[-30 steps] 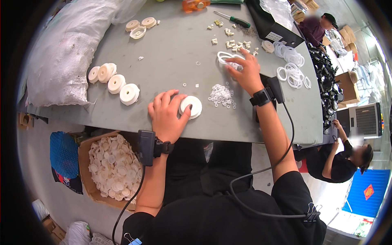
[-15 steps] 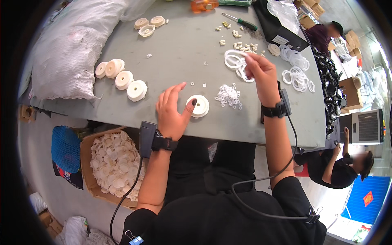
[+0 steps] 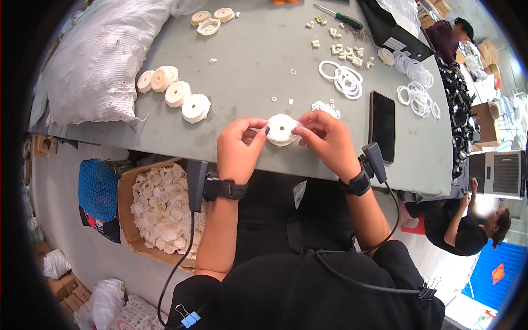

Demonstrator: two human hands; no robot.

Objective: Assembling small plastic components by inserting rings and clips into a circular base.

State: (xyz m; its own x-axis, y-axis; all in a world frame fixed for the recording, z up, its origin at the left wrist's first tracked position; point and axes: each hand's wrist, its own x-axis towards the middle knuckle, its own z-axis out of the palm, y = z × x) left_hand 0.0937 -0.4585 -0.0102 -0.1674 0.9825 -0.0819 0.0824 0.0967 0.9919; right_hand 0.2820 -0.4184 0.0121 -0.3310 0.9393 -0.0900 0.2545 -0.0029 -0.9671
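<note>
A round cream plastic disc (image 3: 282, 131) with a small centre hole sits at the front of the table, gripped from both sides. My left hand (image 3: 242, 146) pinches its left rim between thumb and fingers. On the opposite rim, the thumb and fingers of my right hand (image 3: 330, 142) close in the same way. Whether a thin ring lies on the disc is too hard to make out. Just beyond my right hand is a heap of tiny white washers (image 3: 325, 107), partly hidden by it. Larger white rings (image 3: 347, 82) lie overlapped farther back.
Similar discs (image 3: 196, 108) stand in a row at left, beside a big woven sack (image 3: 99, 66). A phone (image 3: 382, 126), more rings (image 3: 416, 99), small cream fittings (image 3: 346, 54) and a screwdriver (image 3: 344, 19) lie at right. A carton (image 3: 125, 212) of white pieces stands below the table's left front.
My right hand has come from the large rings down to the disc and now grips its right rim. My left thumb has shifted from the disc's top to its left edge. The phone is uncovered.
</note>
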